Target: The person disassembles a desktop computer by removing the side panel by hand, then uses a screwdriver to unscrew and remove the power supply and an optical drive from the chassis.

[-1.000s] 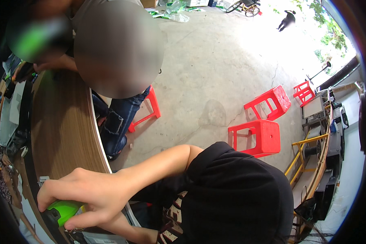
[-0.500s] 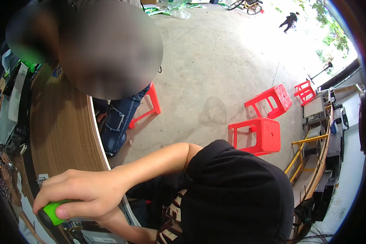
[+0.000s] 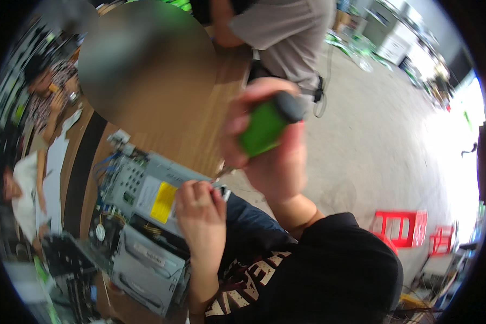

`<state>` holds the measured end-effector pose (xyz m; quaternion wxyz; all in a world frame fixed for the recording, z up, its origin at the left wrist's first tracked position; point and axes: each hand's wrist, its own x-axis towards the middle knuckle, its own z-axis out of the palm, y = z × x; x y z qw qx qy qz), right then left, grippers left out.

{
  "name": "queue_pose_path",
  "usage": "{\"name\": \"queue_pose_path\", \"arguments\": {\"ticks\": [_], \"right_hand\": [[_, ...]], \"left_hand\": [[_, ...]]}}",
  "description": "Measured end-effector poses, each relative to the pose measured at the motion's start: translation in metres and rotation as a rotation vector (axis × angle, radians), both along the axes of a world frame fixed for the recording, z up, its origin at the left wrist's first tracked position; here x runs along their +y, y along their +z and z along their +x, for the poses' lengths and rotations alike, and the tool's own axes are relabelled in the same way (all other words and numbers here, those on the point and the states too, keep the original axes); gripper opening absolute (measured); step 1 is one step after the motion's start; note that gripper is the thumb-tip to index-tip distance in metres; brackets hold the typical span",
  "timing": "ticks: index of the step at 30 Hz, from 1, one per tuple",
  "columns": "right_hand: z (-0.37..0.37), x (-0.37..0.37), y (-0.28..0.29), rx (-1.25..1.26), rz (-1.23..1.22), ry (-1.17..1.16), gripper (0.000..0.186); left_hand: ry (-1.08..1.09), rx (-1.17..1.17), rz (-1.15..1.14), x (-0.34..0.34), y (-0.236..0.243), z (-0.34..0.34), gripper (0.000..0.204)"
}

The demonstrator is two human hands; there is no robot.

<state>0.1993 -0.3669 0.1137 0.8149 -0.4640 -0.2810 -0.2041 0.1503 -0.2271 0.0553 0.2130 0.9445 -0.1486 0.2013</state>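
Observation:
My right hand (image 3: 275, 162), motion-blurred, is closed on a green and black tool (image 3: 264, 124), held raised just above the left hand. A thin blurred shaft appears below it. My left hand (image 3: 200, 216) has its fingertips bent together at the right edge of a silver metal chassis (image 3: 132, 191) with a yellow label; what they hold is hidden. Below that lies a second grey metal unit (image 3: 146, 270), with wires and dark parts to its left.
A wooden table (image 3: 227, 81) bears the chassis. A person in grey (image 3: 286, 27) stands beyond; two more people (image 3: 21, 189) are along the left side, by white sheets (image 3: 51, 189). Red stools (image 3: 413, 229) stand on the floor at right; boxes and plastic litter lie behind.
The head view has swung, bringing the chassis and table into fuller view. My right hand has risen with the green tool, and my left hand has come out from beneath it.

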Motion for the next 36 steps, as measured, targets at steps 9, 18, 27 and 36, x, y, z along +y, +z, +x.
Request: {"name": "queue_pose_path", "arguments": {"ticks": [9,18,27,36], "right_hand": [[0.002,-0.031,-0.009,-0.122,0.372,0.354,0.046],[0.019,-0.031,-0.031,-0.048,0.344,0.436,0.048],[0.032,-0.018,-0.028,0.079,0.378,0.644,0.034],[0.029,0.015,-0.016,0.154,0.287,0.554,0.033]], "left_hand": [[-0.034,0.068,-0.377,0.02,0.021,-0.024,0.008],[0.105,0.416,-0.55,0.129,0.073,-0.135,0.007],[0.76,0.255,-0.612,0.237,0.04,-0.222,0.014],[0.782,0.125,-0.408,0.306,-0.015,-0.195,0.01]]}}
